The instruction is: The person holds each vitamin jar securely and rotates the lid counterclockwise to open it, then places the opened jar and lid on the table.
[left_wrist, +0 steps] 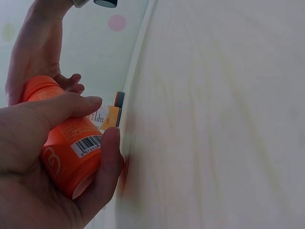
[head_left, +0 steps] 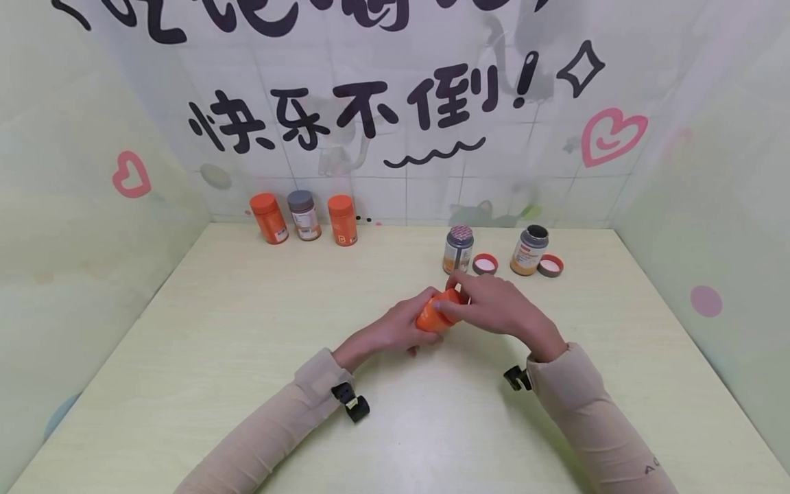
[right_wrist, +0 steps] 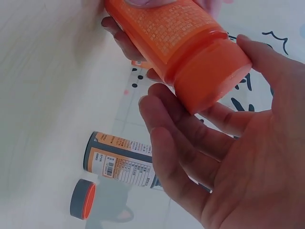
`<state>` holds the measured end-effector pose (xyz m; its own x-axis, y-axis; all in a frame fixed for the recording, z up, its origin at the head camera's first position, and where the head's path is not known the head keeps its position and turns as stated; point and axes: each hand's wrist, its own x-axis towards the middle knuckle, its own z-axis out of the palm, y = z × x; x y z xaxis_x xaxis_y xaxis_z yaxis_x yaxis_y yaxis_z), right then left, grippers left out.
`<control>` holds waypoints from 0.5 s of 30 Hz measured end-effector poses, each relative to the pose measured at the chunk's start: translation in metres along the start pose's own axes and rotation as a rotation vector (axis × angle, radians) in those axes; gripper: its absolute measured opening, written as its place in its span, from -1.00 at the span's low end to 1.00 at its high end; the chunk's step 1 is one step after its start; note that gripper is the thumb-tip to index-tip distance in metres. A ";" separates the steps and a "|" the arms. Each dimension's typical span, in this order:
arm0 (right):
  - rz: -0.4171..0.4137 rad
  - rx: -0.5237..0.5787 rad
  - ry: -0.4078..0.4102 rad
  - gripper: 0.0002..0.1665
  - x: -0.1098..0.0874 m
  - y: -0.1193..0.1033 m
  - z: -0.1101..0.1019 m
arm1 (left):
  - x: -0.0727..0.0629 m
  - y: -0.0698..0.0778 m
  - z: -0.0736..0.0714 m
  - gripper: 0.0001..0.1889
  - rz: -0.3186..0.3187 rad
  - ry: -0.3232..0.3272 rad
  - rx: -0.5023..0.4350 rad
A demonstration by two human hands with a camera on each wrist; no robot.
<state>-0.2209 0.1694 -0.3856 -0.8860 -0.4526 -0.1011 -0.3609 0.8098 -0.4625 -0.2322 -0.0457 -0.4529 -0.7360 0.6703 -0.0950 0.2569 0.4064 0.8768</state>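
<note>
Over the tabletop (head_left: 401, 439), the left hand (head_left: 400, 328) grips an orange bottle (head_left: 432, 318), apparently bracing it while the right hand (head_left: 498, 302) pinches its cap (right_wrist: 212, 74).

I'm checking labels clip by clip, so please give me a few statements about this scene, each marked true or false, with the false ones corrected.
1. The left hand holds an orange bottle. True.
2. The right hand is well away from that bottle. False: its fingers are at the bottle's orange cap.
3. The held bottle is tilted. True.
4. Every bottle in view is capped. False: two uncapped bottles stand at the back right, each with a loose cap beside it.
5. In the back-left row of three, the middle bottle has a grey cap. True.
</note>
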 end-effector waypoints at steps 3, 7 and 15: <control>0.024 -0.014 -0.010 -0.41 -0.001 0.001 -0.001 | 0.000 0.000 0.000 -0.47 0.001 0.000 -0.001; 0.066 -0.024 -0.077 -0.43 -0.004 0.003 -0.003 | 0.001 -0.001 0.001 -0.49 -0.006 0.005 -0.008; 0.059 -0.009 -0.149 -0.41 -0.005 0.003 -0.006 | 0.000 0.001 0.002 -0.50 -0.020 0.013 -0.014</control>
<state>-0.2189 0.1765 -0.3813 -0.8528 -0.4541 -0.2578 -0.3127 0.8395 -0.4443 -0.2304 -0.0443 -0.4533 -0.7491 0.6538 -0.1069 0.2331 0.4112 0.8812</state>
